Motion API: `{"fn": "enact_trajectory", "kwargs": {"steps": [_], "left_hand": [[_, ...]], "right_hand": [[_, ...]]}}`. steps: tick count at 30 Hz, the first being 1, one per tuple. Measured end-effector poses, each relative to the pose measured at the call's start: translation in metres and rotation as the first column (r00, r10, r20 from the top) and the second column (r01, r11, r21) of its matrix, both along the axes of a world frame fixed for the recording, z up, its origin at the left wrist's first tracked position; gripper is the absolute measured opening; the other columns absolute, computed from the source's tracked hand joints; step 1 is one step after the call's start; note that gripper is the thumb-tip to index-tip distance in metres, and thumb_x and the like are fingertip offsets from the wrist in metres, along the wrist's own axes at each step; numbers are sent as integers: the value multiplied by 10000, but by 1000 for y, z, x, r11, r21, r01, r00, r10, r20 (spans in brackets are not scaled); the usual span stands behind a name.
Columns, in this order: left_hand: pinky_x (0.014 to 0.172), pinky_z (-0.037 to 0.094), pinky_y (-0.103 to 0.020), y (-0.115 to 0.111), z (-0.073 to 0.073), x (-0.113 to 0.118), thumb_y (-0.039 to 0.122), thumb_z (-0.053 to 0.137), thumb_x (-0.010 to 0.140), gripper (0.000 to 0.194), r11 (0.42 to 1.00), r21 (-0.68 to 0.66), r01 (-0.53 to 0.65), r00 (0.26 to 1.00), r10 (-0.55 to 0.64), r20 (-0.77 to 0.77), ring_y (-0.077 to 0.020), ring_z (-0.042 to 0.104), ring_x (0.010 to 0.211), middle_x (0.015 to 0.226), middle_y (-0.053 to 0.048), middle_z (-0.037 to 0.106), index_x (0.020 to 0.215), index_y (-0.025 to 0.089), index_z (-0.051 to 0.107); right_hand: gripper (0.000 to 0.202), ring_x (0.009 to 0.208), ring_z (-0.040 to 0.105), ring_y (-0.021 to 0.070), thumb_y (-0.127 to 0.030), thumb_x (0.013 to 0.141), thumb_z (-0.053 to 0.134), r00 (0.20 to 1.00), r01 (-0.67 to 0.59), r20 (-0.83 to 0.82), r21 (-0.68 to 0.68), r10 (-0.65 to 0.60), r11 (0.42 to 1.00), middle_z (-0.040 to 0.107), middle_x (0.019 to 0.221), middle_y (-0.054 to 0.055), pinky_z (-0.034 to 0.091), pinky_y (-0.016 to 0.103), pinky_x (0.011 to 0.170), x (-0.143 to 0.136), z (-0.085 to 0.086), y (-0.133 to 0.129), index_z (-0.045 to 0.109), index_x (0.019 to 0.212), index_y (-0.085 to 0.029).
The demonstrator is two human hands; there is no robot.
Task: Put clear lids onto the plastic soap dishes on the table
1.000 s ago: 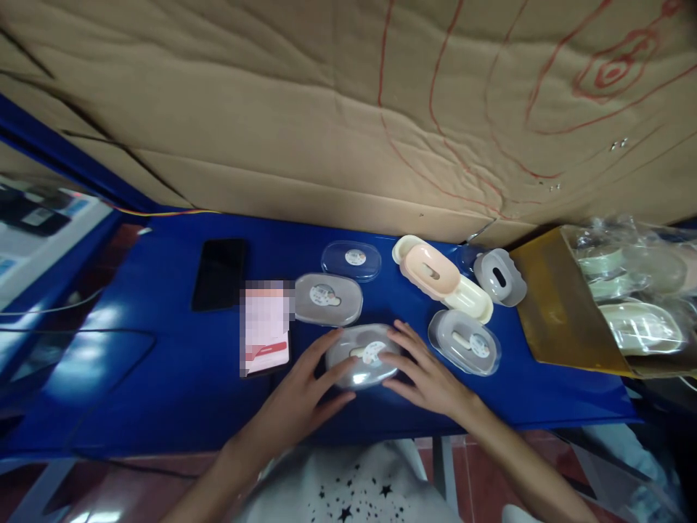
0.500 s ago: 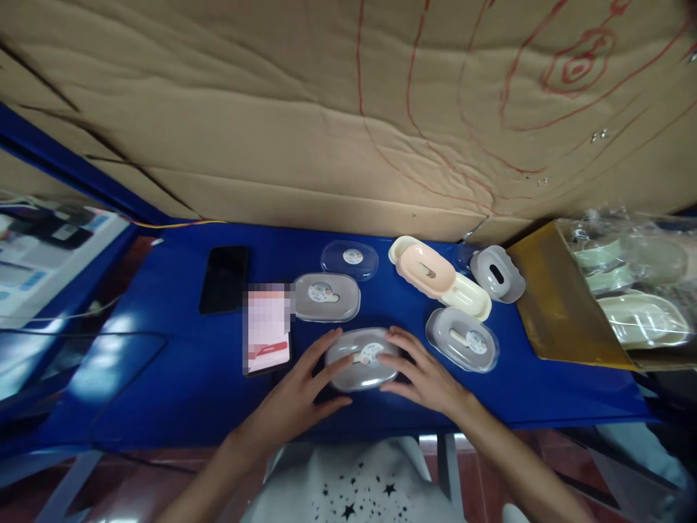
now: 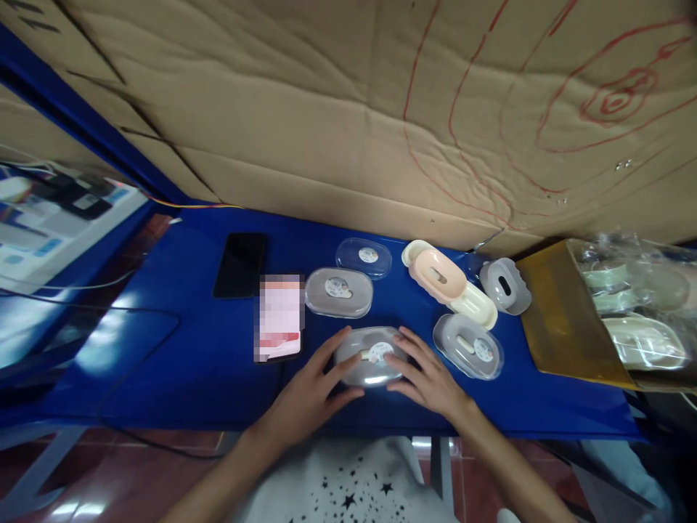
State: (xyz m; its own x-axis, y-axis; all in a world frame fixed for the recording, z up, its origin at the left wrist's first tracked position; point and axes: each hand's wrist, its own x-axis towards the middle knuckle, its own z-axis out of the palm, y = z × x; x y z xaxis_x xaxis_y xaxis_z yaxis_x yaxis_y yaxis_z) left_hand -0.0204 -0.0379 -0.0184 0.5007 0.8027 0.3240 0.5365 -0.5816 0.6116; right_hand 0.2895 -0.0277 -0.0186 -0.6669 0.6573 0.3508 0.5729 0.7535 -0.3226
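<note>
The left hand (image 3: 305,396) and right hand (image 3: 434,379), grips half-curled with fingers spread, clasp a glossy, gray, rounded oval case (image 3: 372,372) bearing a whitish sticker (image 3: 380,352).

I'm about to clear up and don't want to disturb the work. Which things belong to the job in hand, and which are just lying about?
Probably the job:
held box, between left hand and right hand
left box
right box
clear lid
peach piece, on cream plastic
grey piece
carton of wrapped pieces

Probably just lying about:
black phone
lit phone
</note>
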Motion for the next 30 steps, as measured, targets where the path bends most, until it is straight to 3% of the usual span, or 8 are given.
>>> {"fn": "enact_trajectory", "kwargs": {"steps": [9, 14, 16, 19, 22, 24, 27, 30], "left_hand": [[1088, 649, -546, 1, -1, 3, 396, 600, 1119, 490, 1000, 21, -5, 999, 6, -49, -356, 564, 1516, 1742, -172, 387, 1578, 299, 458], [1141, 598, -617, 10, 14, 9, 325, 607, 1110, 443, 994, 108, -29, 991, 42, -124, -388, 506, 1553, 1724, -210, 394, 1531, 229, 505], [1206, 520, -676, 15, 24, 11, 289, 626, 1096, 456, 984, 179, -27, 986, 56, -155, -396, 453, 1588, 1718, -216, 399, 1533, 213, 518], [1251, 476, -664, 21, 36, 12, 311, 648, 1087, 464, 968, 248, 34, 978, 19, -206, -373, 451, 1589, 1700, -189, 446, 1532, 224, 546], [1279, 449, -643, 25, 38, 15, 311, 626, 1098, 352, 955, 283, 91, 961, -10, -276, -343, 529, 1532, 1627, -135, 566, 1442, 236, 624], [1288, 435, -634, 23, 36, 18, 258, 613, 1098, 316, 954, 287, 85, 953, 5, -301, -331, 564, 1505, 1596, -120, 608, 1412, 240, 646], [1266, 465, -626, 18, 32, 19, 183, 608, 1089, 371, 960, 277, 32, 955, 53, -293, -324, 577, 1499, 1581, -112, 626, 1450, 266, 630], [1205, 542, -599, 13, 29, 18, 172, 602, 1091, 387, 961, 276, -35, 967, 101, -232, -327, 592, 1486, 1552, -111, 649, 1465, 272, 618]], "right_hand": [[568, 1643, 383, 324, -391, 1059, 728, 999, 19, -33, -15, -20, 1000, 589, 1585, 145, 549, 551, 1223, -4, 3, 2, 542, 1576, -245], [505, 1602, 446, 356, -429, 1047, 738, 993, 114, 39, 4, -115, 993, 632, 1555, 153, 566, 581, 1187, -8, 5, -1, 625, 1501, -240], [543, 1632, 388, 394, -476, 1042, 734, 980, 160, 120, 22, -161, 987, 599, 1610, 144, 530, 638, 1203, -10, 16, -2, 617, 1526, -259], [629, 1680, 278, 407, -475, 1071, 682, 953, 204, 221, 44, -209, 978, 484, 1724, 117, 446, 677, 1264, -12, 48, 6, 504, 1642, -278], [580, 1641, 391, 314, -341, 1136, 554, 942, 225, 252, 19, -223, 974, 523, 1700, 103, 384, 607, 1331, -10, 82, 42, 423, 1693, -247], [525, 1603, 457, 310, -324, 1146, 522, 936, 239, 267, -10, -228, 971, 567, 1664, 96, 375, 619, 1334, -6, 96, 79, 469, 1665, -265], [538, 1607, 441, 366, -361, 1094, 650, 910, 293, 321, -45, -264, 955, 528, 1689, 121, 339, 656, 1341, 6, 98, 135, 533, 1611, -267], [717, 1576, 465, 437, -381, 999, 807, 879, 363, 357, -70, -316, 929, 490, 1700, 194, 401, 691, 1281, 25, 89, 167, 493, 1623, -217]]}}
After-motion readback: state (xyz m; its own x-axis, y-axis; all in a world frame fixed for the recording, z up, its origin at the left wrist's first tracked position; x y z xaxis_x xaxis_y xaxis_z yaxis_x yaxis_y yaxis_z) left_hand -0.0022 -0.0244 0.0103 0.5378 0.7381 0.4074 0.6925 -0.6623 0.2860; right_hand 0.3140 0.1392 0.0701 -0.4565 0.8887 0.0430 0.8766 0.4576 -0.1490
